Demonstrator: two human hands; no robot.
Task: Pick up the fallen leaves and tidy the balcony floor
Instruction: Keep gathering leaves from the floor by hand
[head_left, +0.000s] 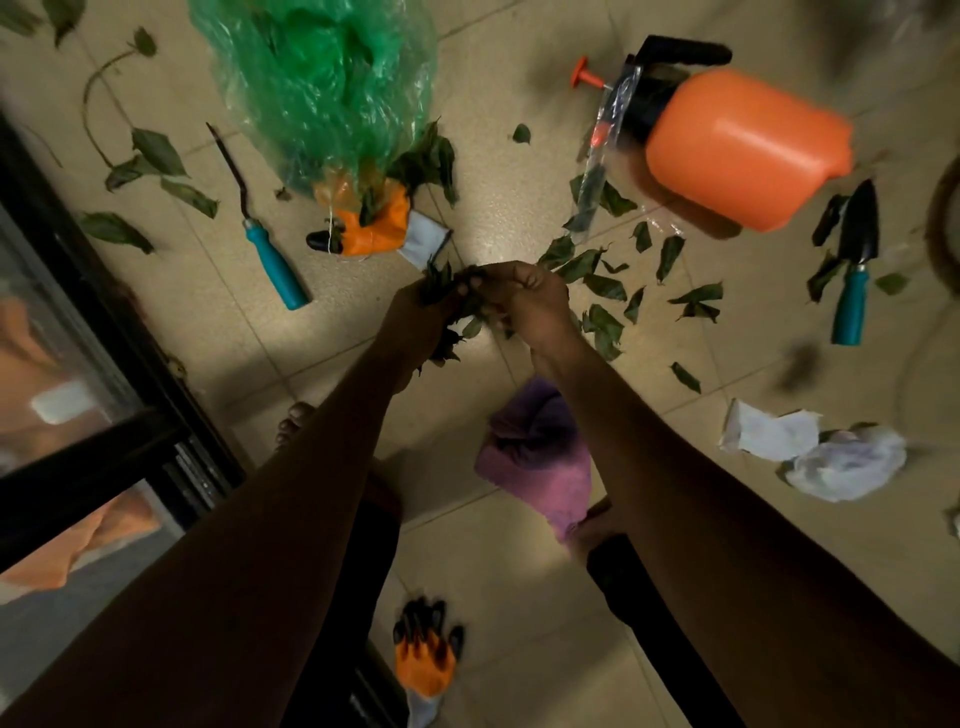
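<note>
Leaves (447, 312) are bunched in the left hand (415, 317), partly hidden, while the right hand (524, 301) fingers seemingly pinch them.

Home balcony indicated: beige tiled floor (519, 597), sliding glass door (93, 395) at left. Gardening use shown by orange pump sprayer (748, 150), trowel (857, 260), work glove (423, 660), scattered leaves (602, 286).

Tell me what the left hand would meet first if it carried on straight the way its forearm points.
Probably the orange glove lying at the mouth of the green bag; the left hand, full of leaves, points that way, though depth is uncertain.
</note>
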